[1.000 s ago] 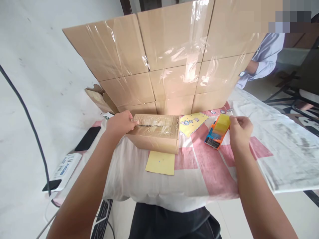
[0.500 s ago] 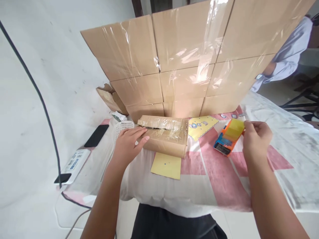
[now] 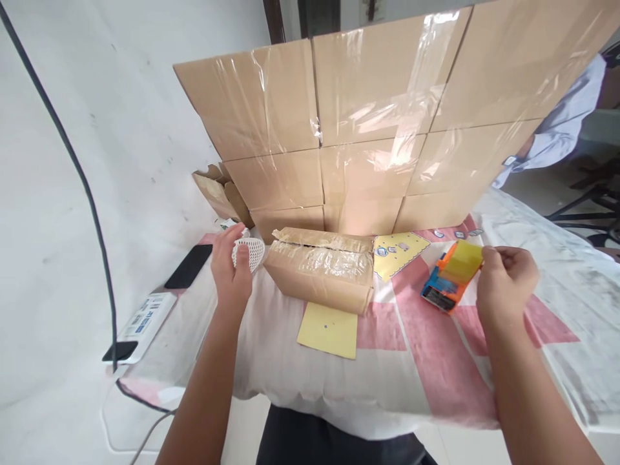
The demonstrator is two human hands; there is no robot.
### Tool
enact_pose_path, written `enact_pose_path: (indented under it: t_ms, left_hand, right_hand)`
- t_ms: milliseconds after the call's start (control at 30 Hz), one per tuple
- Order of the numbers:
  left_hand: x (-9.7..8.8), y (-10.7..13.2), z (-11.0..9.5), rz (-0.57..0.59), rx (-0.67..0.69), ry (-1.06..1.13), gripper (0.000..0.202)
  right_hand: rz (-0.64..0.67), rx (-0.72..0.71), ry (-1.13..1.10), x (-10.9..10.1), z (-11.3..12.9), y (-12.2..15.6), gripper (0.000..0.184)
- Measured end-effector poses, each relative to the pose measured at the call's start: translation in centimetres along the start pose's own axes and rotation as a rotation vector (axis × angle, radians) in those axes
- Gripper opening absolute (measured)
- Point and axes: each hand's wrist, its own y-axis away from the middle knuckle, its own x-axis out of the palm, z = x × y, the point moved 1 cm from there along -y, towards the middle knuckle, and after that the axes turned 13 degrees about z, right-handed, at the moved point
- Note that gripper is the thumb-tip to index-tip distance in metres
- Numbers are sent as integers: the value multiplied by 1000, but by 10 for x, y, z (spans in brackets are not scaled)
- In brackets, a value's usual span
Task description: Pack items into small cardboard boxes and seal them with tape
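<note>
My left hand (image 3: 231, 274) is raised over the left side of the table, thumb and fingers apart. It overlaps the edge of a white perforated object (image 3: 255, 253); I see no grip on it. Right of that lies a taped brown cardboard box (image 3: 322, 271), with a torn slit along its top. A plain yellow card (image 3: 328, 330) lies partly under the box's front. My right hand (image 3: 506, 281) pinches the right edge of an orange and blue object with a yellow top (image 3: 450, 276), resembling a toy truck. Beyond the box's right end is a patterned yellow paper (image 3: 400, 254).
A large taped cardboard panel (image 3: 368, 116) stands behind the box. At left are a black phone (image 3: 190, 266), a white labelled box (image 3: 151, 318), a smaller black device (image 3: 121, 351) and a hanging cable (image 3: 82, 171). A person's sleeve (image 3: 564, 129) shows at the far right.
My left hand has left the cardboard box's left edge and moved left and up to the white perforated object. My right hand keeps its pinch on the orange and blue object.
</note>
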Motion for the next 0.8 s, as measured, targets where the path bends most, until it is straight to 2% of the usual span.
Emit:
enact_pose_path:
  t_ms: [67,133,167,233,333,433,500,700,800]
  left_hand:
    - [6,-14,29,38,-226,-125,43]
    - [12,-31,66,128,-552,-331,50]
    - [14,-39,84,176,-639,-370,54]
    - [17,-54,118,288,-712,-418,60]
    - [14,-67,153,521,-625,-463,66]
    - [9,-78,170,769,-451,-498,63]
    - [8,-87,177,874,-365,-536,58]
    - [14,-111,184,989,-207,-659,36]
    - [-1,-114,180,963,-158,-695,32]
  right_hand:
    - [-19,-32,9,1,2,2,22]
    - [-30,-65,21,2,5,5,22]
    - [-30,-78,32,3,6,6,22]
    - [-22,-99,55,5,8,8,23]
    - [-13,-102,74,6,8,11,24]
    - [-9,-82,83,5,7,11,25]
    - [-9,-77,83,4,6,10,25]
    - [-15,-57,82,5,5,8,25]
    - [-18,-40,81,5,4,7,25]
